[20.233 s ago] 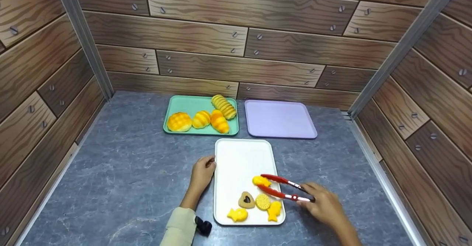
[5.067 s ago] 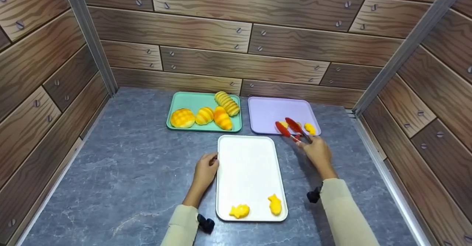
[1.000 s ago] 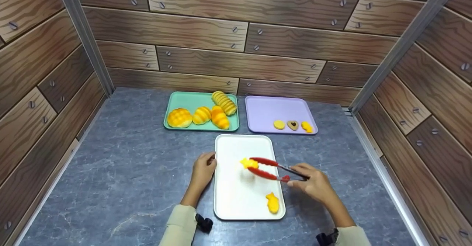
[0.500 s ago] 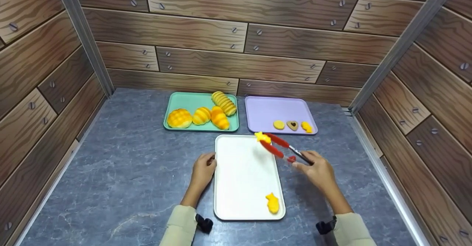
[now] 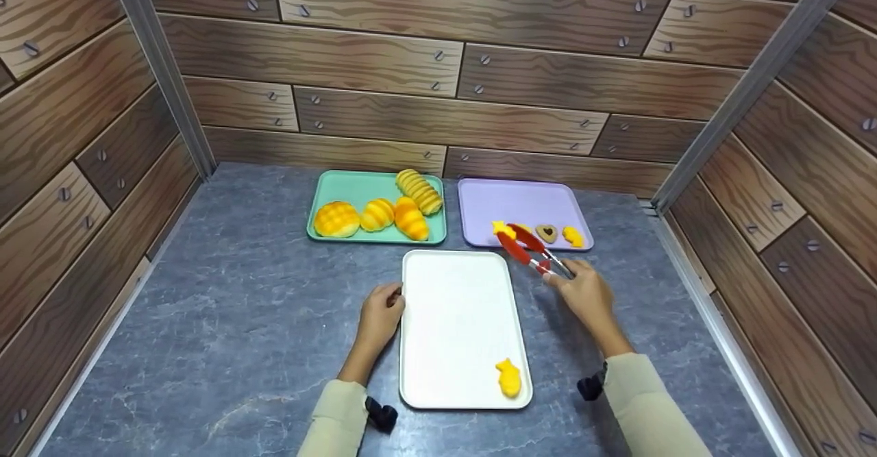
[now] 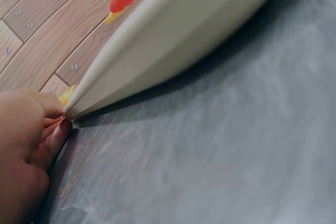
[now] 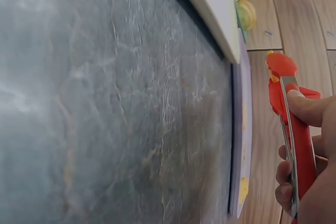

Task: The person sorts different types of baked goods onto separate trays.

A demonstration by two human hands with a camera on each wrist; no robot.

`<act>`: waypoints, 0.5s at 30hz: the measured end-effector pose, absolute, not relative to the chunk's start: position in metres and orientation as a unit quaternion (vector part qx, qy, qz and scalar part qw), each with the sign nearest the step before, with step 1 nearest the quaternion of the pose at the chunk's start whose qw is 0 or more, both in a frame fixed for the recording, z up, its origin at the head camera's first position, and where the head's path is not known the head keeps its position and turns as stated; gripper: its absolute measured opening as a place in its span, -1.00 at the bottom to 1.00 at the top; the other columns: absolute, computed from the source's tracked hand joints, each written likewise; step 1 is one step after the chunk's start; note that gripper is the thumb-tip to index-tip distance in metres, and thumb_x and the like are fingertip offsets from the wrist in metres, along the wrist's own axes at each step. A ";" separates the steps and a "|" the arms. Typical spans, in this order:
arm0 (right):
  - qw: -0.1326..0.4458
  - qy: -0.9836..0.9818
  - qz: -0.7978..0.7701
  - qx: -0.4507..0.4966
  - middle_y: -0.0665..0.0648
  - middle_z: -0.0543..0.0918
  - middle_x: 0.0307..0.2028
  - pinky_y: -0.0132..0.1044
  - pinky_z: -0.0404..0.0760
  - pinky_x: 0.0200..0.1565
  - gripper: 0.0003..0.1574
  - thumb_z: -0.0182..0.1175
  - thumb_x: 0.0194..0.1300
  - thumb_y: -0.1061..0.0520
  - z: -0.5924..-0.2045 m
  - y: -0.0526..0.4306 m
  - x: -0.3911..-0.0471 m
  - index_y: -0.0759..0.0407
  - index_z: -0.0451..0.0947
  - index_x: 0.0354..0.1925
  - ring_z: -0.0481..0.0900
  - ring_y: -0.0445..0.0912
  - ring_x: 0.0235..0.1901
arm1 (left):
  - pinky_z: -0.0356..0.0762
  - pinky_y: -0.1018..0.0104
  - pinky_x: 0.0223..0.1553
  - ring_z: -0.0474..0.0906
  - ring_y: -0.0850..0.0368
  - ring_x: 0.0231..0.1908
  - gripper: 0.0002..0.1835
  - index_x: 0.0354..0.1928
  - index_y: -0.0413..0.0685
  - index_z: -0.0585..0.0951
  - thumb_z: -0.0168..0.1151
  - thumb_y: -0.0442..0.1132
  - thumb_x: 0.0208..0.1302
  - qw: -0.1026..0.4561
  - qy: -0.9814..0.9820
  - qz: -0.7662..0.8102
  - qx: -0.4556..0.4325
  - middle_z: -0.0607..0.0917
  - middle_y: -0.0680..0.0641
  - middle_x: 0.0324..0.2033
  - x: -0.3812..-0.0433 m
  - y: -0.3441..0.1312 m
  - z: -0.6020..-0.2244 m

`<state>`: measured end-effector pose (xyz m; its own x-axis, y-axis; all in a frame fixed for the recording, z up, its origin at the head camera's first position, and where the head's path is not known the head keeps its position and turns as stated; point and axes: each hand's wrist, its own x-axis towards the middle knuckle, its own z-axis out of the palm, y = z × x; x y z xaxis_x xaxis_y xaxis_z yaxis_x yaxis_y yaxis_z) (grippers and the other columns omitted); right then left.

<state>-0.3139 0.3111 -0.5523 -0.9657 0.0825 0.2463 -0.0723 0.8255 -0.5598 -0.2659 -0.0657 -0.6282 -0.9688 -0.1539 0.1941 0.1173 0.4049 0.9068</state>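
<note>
My right hand (image 5: 586,296) grips a pair of red-tipped tongs (image 7: 301,156). Between the tong tips is a yellow fish-shaped piece (image 5: 501,229), held over the front left part of the purple tray (image 5: 507,200). A round yellow biscuit, partly hidden behind the tongs, a heart-shaped biscuit (image 5: 547,232) and another yellow fish (image 5: 573,237) lie on that tray. My left hand (image 5: 379,320) holds the left edge of the white tray (image 5: 458,306); in the left wrist view its fingertips are at the rim (image 6: 79,109). One yellow fish (image 5: 509,378) lies at the white tray's near right corner.
A green tray (image 5: 363,184) at the back left bears a round bun (image 5: 337,219), a small striped roll (image 5: 377,215), a croissant-like bread (image 5: 411,219) and a long ridged loaf (image 5: 418,192). Wood-patterned walls enclose the grey marbled table (image 5: 260,292) at the back and both sides.
The right hand has carried the fish in the tongs from over the white tray to the purple tray. Earlier, the biscuits and first fish moved there too. The left hand has stayed put.
</note>
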 end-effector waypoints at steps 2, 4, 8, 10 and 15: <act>0.133 -0.949 0.286 -0.001 0.29 0.65 0.12 0.23 0.50 -0.03 -0.30 0.47 0.16 -0.10 -0.554 0.310 -0.319 0.19 0.63 0.20 0.61 0.28 0.05 | 0.55 0.16 -0.06 0.55 0.10 -0.17 -0.67 0.11 -0.27 0.67 0.16 -0.35 0.36 0.122 -0.827 -0.548 0.011 0.69 -0.12 -0.14 -0.266 -0.065 -0.628; 0.129 -0.951 0.282 -0.004 0.28 0.65 0.12 0.25 0.49 -0.04 -0.30 0.46 0.16 -0.11 -0.555 0.308 -0.324 0.16 0.63 0.21 0.61 0.29 0.04 | 0.55 0.16 -0.06 0.55 0.11 -0.17 -0.67 0.11 -0.27 0.67 0.16 -0.35 0.36 0.122 -0.827 -0.548 0.013 0.69 -0.12 -0.15 -0.265 -0.065 -0.628; 0.115 -0.954 0.276 -0.014 0.25 0.66 0.10 0.22 0.48 -0.06 -0.31 0.44 0.18 -0.15 -0.558 0.302 -0.334 0.12 0.63 0.21 0.62 0.25 0.00 | 0.55 0.18 -0.07 0.55 0.11 -0.18 -0.68 0.09 -0.26 0.69 0.17 -0.35 0.34 0.125 -0.826 -0.549 0.014 0.69 -0.11 -0.17 -0.265 -0.065 -0.628; 0.109 -0.956 0.272 -0.015 0.26 0.67 0.08 0.20 0.48 -0.07 -0.30 0.42 0.20 -0.16 -0.559 0.300 -0.339 0.15 0.62 0.21 0.63 0.24 -0.03 | 0.54 0.19 -0.08 0.54 0.11 -0.19 -0.68 0.08 -0.26 0.69 0.18 -0.36 0.33 0.129 -0.826 -0.548 0.012 0.69 -0.11 -0.18 -0.266 -0.065 -0.628; 0.092 -0.958 0.271 -0.022 0.28 0.67 0.04 0.14 0.49 -0.11 -0.28 0.40 0.22 -0.16 -0.562 0.295 -0.347 0.20 0.61 0.22 0.63 0.20 -0.10 | 0.55 0.18 -0.06 0.56 0.11 -0.18 -0.67 0.08 -0.28 0.69 0.18 -0.38 0.31 0.134 -0.824 -0.550 0.010 0.69 -0.13 -0.18 -0.266 -0.065 -0.629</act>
<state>-0.3468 0.2951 -0.5619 -0.9822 0.0912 0.1642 -0.0082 0.8524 -0.5228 -0.2657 -0.0652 -0.6287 -0.9639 -0.1637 0.2099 0.1312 0.3940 0.9097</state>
